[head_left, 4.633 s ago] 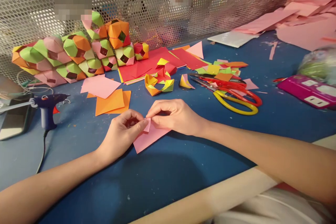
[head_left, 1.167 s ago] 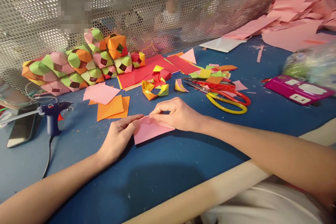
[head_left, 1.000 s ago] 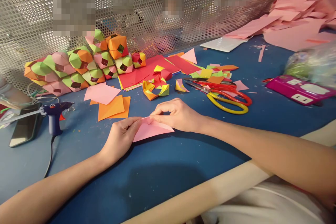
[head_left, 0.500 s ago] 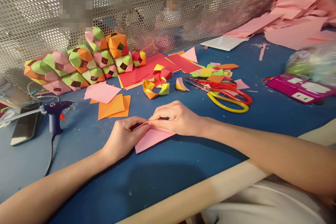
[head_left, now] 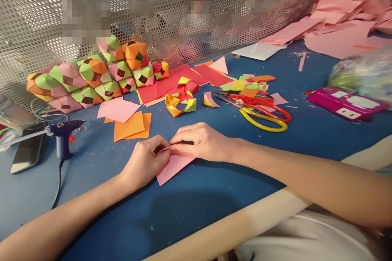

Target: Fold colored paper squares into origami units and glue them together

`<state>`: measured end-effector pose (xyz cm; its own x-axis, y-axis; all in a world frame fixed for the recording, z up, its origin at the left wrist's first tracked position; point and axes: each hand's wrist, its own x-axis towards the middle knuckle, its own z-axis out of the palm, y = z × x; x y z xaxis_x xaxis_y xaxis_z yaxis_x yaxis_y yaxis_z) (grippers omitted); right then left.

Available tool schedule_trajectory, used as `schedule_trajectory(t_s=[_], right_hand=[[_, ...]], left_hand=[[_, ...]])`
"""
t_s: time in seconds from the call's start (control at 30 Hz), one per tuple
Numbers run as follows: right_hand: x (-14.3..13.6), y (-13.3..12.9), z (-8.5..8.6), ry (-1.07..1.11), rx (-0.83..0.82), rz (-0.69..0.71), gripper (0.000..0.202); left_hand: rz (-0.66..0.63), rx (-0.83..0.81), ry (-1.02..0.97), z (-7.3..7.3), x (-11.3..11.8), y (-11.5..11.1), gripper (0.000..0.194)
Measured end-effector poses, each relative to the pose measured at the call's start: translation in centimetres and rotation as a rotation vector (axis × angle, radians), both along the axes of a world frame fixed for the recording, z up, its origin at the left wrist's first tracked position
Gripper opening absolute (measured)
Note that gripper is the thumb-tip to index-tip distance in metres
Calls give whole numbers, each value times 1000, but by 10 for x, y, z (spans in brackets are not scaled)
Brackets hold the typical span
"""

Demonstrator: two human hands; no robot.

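Observation:
A pink paper sheet (head_left: 175, 168) lies near the front middle of the blue table, its far edge raised between my fingers. My left hand (head_left: 144, 158) pinches that edge at the left. Close beside it, my right hand (head_left: 200, 142) holds the same edge, its fingers partly covering the paper. Behind my hands stands a yellow, red and green folded paper piece (head_left: 180, 104). Orange squares (head_left: 132, 125) and pink squares (head_left: 118, 109) lie beyond my left hand.
Several folded paper balls (head_left: 88, 77) stand at the back left. A glue gun (head_left: 63, 140) and a phone (head_left: 28, 151) lie left. Scissors (head_left: 265, 119), a magenta device (head_left: 346, 102) and a pink paper heap (head_left: 343, 12) are right. A perforated metal screen (head_left: 171, 16) rises behind.
The view has shifted slightly. The pink sheet has turned a little between my hands, and my right hand has come slightly nearer and left. Both hands keep their hold.

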<state>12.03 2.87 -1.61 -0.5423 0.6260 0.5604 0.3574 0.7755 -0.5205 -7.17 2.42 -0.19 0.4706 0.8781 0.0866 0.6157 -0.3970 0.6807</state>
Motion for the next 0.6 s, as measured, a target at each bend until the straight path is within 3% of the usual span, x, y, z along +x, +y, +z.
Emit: schedule_trajectory(t_s=[0.2,0.4,0.6], right_hand=[[-1,-2,4,22,-65,1,11],[-1,0,10,259,-242,-277,12],[-11,-3,4,229,-264,-374,8]], left_hand=[[-10,-34,-35,-4,1,-1,6],[230,-60,-265,-10,-1,10,11],[283,-150,-420,-11,5,10,15]])
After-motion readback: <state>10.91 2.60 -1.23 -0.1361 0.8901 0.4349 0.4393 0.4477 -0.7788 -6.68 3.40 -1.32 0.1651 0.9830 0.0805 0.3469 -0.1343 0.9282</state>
